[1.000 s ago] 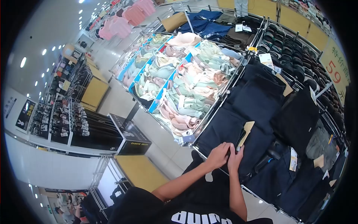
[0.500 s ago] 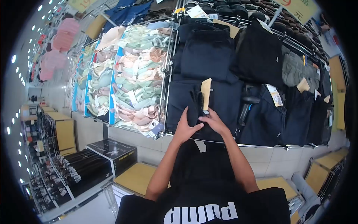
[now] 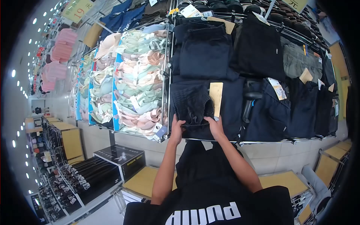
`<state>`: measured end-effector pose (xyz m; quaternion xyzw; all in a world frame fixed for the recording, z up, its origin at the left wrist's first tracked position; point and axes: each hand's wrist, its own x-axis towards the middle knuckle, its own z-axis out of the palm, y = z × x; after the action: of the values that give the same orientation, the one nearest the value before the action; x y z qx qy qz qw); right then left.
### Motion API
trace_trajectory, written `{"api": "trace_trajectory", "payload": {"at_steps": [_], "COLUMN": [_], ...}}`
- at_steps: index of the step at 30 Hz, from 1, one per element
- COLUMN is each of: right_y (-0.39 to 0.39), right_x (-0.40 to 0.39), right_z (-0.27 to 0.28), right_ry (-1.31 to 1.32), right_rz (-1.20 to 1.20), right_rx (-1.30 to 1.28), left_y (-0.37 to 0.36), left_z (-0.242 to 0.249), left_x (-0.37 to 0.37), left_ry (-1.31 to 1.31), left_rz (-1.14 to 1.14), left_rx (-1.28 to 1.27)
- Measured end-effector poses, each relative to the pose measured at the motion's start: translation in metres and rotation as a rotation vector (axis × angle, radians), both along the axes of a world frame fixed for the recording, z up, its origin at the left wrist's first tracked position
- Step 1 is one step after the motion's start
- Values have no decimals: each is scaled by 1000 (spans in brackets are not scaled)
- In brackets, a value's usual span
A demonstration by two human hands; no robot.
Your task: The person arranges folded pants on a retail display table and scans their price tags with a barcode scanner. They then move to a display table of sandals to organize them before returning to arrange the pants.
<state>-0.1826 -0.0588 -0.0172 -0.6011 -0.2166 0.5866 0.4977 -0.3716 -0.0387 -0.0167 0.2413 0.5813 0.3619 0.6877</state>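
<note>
A pair of folded black pants [image 3: 192,103] with a gathered waistband lies over the dark stack at the near edge of the rack. My left hand [image 3: 177,128] is closed on its left near corner, thumb on top. At the right near corner, my right hand [image 3: 215,127] pinches the same cloth, thumb on top. A tan cardboard tag [image 3: 215,96] sticks out flat along the garment's right side, its lower end by my right hand. To the right rests a black handheld barcode scanner [image 3: 250,102] with a small blue mark.
Folded dark trousers [image 3: 206,52] are stacked behind, and more tagged pants [image 3: 268,112] lie at right. Pastel bras [image 3: 138,75] fill the rack section at left. A metal rail [image 3: 270,142] edges the rack. A black box [image 3: 120,155] stands at lower left.
The pants were bunched and upright between my hands; they now lie spread out flatter. My hands have moved apart to both sides, and the tag has shifted right.
</note>
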Motion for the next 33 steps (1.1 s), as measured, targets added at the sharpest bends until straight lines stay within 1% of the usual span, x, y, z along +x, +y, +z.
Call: {"api": "trace_trajectory", "payload": {"at_steps": [2,3,4,5,7,9,10,11,13,15,16,17,18,19,20,21,23,24,27,28,29,31,33], "right_y": [-3,-5,0,3,6,5,4,2,0,-5,-10,-17,-23,-30,-35,-38,-39,-40,-38,-40,-40,-39,-44], "right_x": [4,7,10,10,5,-5,-11,-10,-8,0,-6,-11,-11,-11,-10,-10,-12,-13,-13,-12,-9,-4,7], "right_z": [-10,-16,-1,15,25,22,18,15,8,2,3,4,4,4,4,-1,-12,-17,-5,-12,-6,-8,-16], "right_ry": [113,111,97,83,99,-32,-100,-98,-339,-87,35,154,149,329,508,504,610,594,557,574,627,581,556], "right_rz": [17,16,25,35,2,96,56,58,52,8,-130,-269,-263,-283,-303,-300,-326,-337,-358,-326,-274,-297,-289], "right_rx": [8,1,-65,-134,-157,20,41,26,-23,-49,-188,-327,-328,-276,-224,-235,-210,-262,-334,-285,-270,-288,-217], "left_y": [-4,-5,-5,-8,-11,-15,-19,-24,-24,-22,-21,-23,-25,-25,-26,-27,-28,-29,-29,-29,-34,-40,-39], "left_z": [2,2,3,0,-11,12,17,23,30,33,27,22,18,17,16,15,13,13,5,14,19,30,56], "left_x": [2,3,5,3,1,14,18,22,23,23,26,28,31,35,38,39,41,40,38,42,44,46,55], "left_ry": [-11,52,116,117,386,367,372,375,365,329,318,318,175,30,37,37,-21,2,68,222,236,686,624], "left_rz": [1,27,52,51,-130,-175,-234,-291,-311,-130,19,26,193,358,394,400,449,416,399,304,317,-123,-408], "left_rx": [-5,-37,-69,-78,234,232,335,435,445,330,328,324,259,191,188,178,183,181,175,258,250,621,774]}}
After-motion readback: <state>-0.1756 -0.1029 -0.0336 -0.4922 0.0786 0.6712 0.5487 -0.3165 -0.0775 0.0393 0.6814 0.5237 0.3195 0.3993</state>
